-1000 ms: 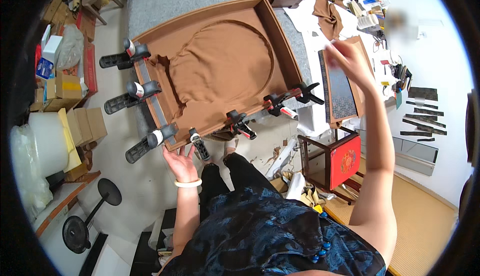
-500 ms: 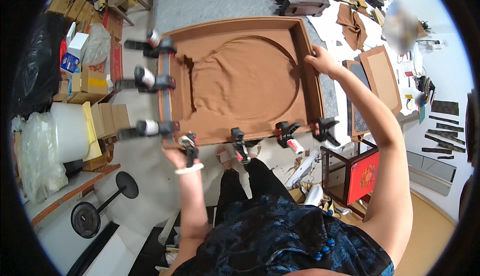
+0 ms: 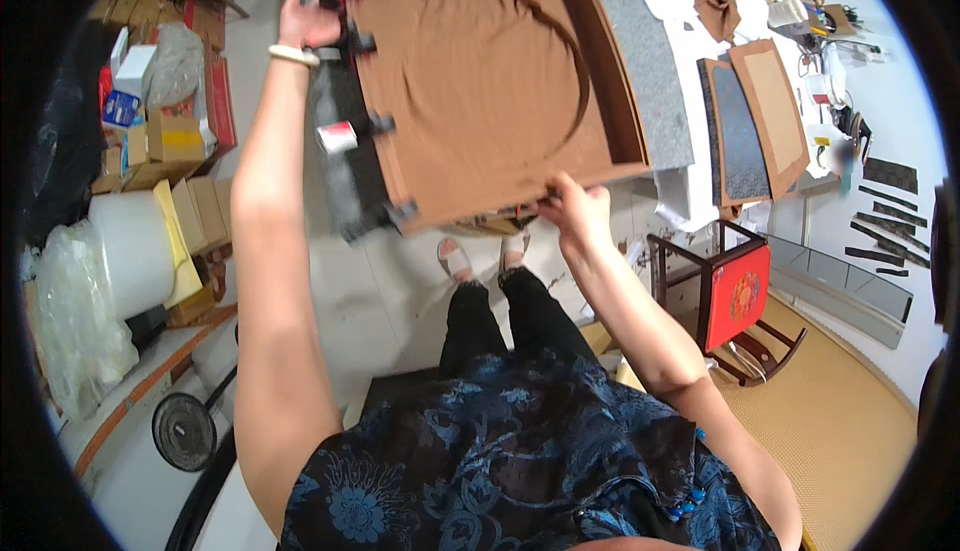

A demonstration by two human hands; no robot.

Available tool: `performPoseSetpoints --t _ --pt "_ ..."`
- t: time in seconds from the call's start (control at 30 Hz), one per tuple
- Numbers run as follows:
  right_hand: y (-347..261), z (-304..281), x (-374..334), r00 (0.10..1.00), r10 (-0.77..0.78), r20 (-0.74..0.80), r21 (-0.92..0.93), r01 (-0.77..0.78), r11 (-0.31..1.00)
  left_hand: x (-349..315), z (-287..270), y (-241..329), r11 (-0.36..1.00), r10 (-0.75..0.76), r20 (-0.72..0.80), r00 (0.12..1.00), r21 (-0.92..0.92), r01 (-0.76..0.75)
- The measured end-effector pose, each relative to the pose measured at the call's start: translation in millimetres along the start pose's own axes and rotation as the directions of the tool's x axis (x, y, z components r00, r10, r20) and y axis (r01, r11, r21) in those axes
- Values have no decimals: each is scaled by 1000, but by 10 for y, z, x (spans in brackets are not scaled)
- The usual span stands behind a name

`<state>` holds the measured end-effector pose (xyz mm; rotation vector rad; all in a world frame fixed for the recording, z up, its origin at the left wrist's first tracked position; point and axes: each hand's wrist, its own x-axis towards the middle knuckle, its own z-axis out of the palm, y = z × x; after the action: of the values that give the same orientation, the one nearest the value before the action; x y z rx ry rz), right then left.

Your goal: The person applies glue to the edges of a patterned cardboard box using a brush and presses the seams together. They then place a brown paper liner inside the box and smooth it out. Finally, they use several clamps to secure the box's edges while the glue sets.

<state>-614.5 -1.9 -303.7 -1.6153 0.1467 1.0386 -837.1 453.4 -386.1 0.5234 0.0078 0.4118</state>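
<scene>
A shallow brown tray (image 3: 600,151), lined with loose brown cloth (image 3: 480,71) that has a round outline in it, is held up off the floor, tilted. Several black spring clamps (image 3: 376,126) grip its left side, and more sit at its far left corner. My left hand (image 3: 308,23) is closed at that far left corner, its fingers partly hidden by the clamps. At the near edge, right of the middle, my right hand (image 3: 582,213) pinches the tray's wall. The tray's far edge runs out of view.
A grey-topped table (image 3: 660,101) lies beyond and right of the tray, with flat framed panels (image 3: 740,131) at its right. A red-seated chair (image 3: 735,296) stands at right. Cardboard boxes (image 3: 165,146) and plastic bags (image 3: 85,311) crowd the left.
The tray has turned clockwise, so the clamped near side now faces left. My left hand has gone up to the far left; my right hand has moved from the right side to the near edge.
</scene>
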Motion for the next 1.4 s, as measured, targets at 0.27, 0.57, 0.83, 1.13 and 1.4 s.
performPoseSetpoints --t 0.27,0.57,0.83,1.13,1.4 --pt "315 53 -137 994 -105 43 30 104 994 -1843 1107 -1301 823 568 -660 492 472 -316" --pt "2757 -1142 1136 820 344 457 -885 381 266 -3732 1474 -4913 978 -143 -990 -1 -142 -151" --pt "4097 -688 2681 521 623 584 -209 838 -504 -3311 1309 -5659 970 33 -994 107 6 -244" --pt "4267 -375 2620 469 -65 881 -465 831 -307 -3085 375 -6643 933 -14 -999 34 -25 -360" --pt "4347 -445 3191 125 169 978 4 793 -609 -2785 322 -7161 875 -97 -992 82 -125 -468"
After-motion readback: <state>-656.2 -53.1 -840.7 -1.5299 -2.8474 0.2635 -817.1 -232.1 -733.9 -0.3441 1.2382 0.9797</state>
